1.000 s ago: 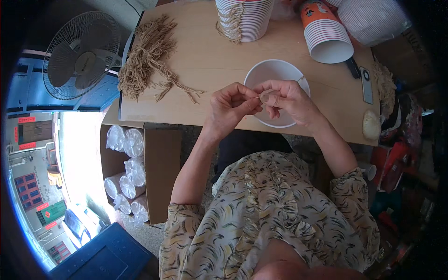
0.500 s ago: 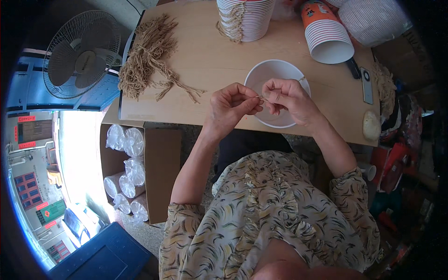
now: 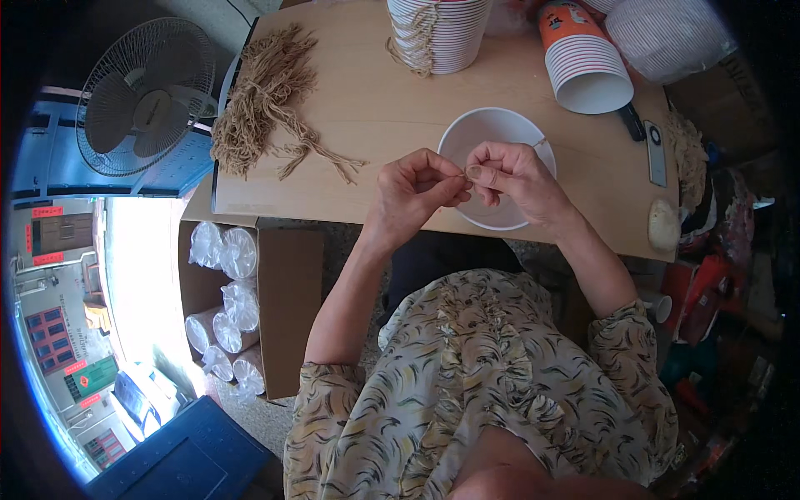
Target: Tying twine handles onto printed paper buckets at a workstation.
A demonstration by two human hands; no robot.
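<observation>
My left hand (image 3: 406, 198) and my right hand (image 3: 527, 185) meet fingertip to fingertip over the near left side of a white paper bucket (image 3: 493, 125). Both are closed in a pinch on a thin tan twine, mostly hidden by the fingers. The bucket sits mouth up at the table's near edge. A short bit of tan twine (image 3: 540, 141) shows at its right rim; whether it joins the piece in my fingers I cannot tell. To the left lies a loose heap of knotted tan twine (image 3: 265, 100), a few strands trailing toward my left hand.
On the wooden table (image 3: 375, 108) stand a stack of white buckets (image 3: 450, 37) hung with twine and a tipped stack with an orange outer bucket (image 3: 587, 75). A phone (image 3: 657, 158) lies at right. Left are a fan (image 3: 150, 108) and a carton (image 3: 287, 308) holding wrapped stacks.
My right thumb has shifted slightly and now covers the twine between the fingertips. The bucket has moved a touch to the right.
</observation>
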